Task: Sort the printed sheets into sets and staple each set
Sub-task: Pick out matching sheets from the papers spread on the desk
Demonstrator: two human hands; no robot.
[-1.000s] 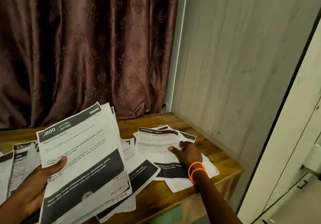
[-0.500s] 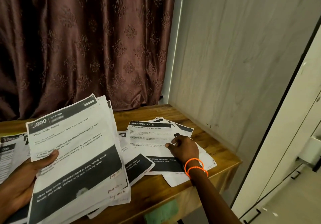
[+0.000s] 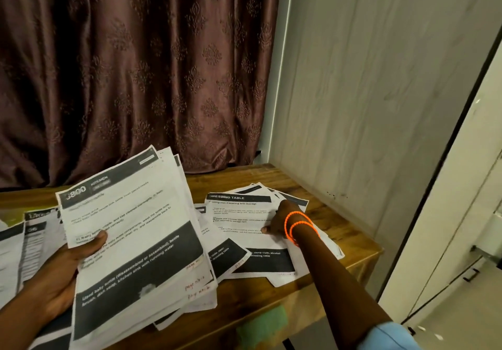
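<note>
Head view: left hand [image 3: 58,276] is gripping a fanned stack of printed sheets [image 3: 135,241], thumb lying on the top "KITCHEN" page, raised above the wooden table [image 3: 320,290]. Right hand [image 3: 277,220] is resting on the "DRESSING TABLE" pile [image 3: 244,222] lying on the table; finger posture unclear. More sheets [image 3: 16,243] are lying far left.

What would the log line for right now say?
left hand: grips kitchen sheets | right hand: rests on dressing table pile | stapling: not yet
</note>
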